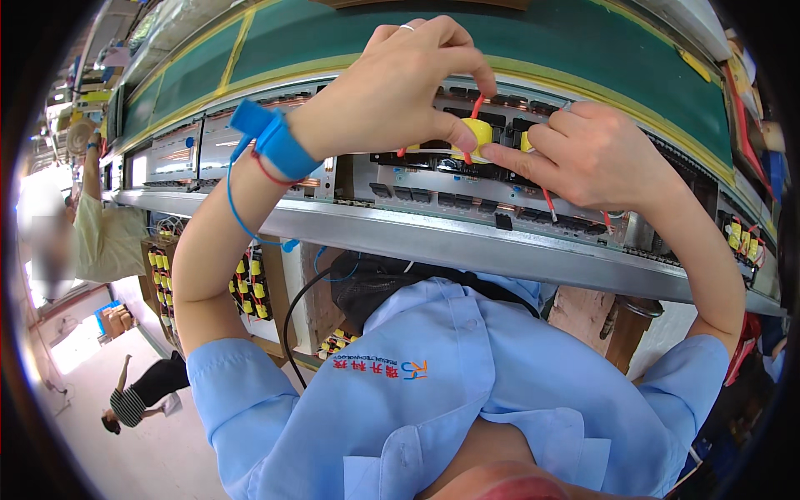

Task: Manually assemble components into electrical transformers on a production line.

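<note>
My left hand (421, 87) reaches over a long metal rail of circuit boards, with index finger and thumb closed around a yellow-wrapped coil (477, 133). Red wire leads stick out of the coil's top and bottom. From the right comes my right hand (587, 154), fingers curled, one outstretched digit touching the coil's lower right edge. Its curled fingers hide whatever may lie between them. Beside them a second yellow coil (526, 141) shows in part. Below the right hand a red wire (548, 205) with a pale tip hangs over the board. A blue wrist strap (283, 143) circles my left wrist.
The rail's metal front edge (400, 221) runs close to my body. Beyond the boards lies a green mat (292, 42) with yellow edging. A blue cord (237, 208) hangs from the strap. More yellow coils (250, 283) sit lower left. Other people are at the left.
</note>
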{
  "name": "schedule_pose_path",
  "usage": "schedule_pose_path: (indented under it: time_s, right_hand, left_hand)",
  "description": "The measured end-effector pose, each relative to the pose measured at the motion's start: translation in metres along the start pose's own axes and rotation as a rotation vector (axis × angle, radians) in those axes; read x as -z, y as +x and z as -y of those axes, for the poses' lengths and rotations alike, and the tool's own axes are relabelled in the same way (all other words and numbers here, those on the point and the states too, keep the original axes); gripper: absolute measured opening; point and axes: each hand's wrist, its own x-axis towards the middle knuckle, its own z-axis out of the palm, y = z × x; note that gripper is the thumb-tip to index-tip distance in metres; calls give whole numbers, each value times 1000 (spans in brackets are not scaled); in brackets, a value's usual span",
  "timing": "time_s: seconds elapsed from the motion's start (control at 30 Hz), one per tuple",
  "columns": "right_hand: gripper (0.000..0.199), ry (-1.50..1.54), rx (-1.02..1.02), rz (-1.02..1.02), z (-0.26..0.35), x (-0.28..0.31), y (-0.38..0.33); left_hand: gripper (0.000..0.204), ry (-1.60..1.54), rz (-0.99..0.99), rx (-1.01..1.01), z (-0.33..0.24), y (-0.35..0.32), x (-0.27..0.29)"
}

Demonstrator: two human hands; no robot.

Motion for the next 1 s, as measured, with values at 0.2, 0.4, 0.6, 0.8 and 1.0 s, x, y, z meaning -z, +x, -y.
schedule_pose_path:
  time_s: [0.2,0.4,0.6,0.8,1.0]
  right_hand:
    - [34,94,-8,-104,-8,12,-17]
    - [37,224,-153,-120,-3,13,-51]
    - [23,224,-240,-93,-1,14,-56]
    - [23,260,-296,-149,1,6,-70]
    - [31,262,-335,-165,5,6,-82]
  left_hand:
    - [59,86,-25,173,-2,-3,-7]
    - [41,107,-180,-133,-62,4,-27]
    - [31,323,-223,-277,-75,20,-54]
    - [31,54,-121,24,-65,45,-38]
    - [30,105,-108,40,-57,60,-45]
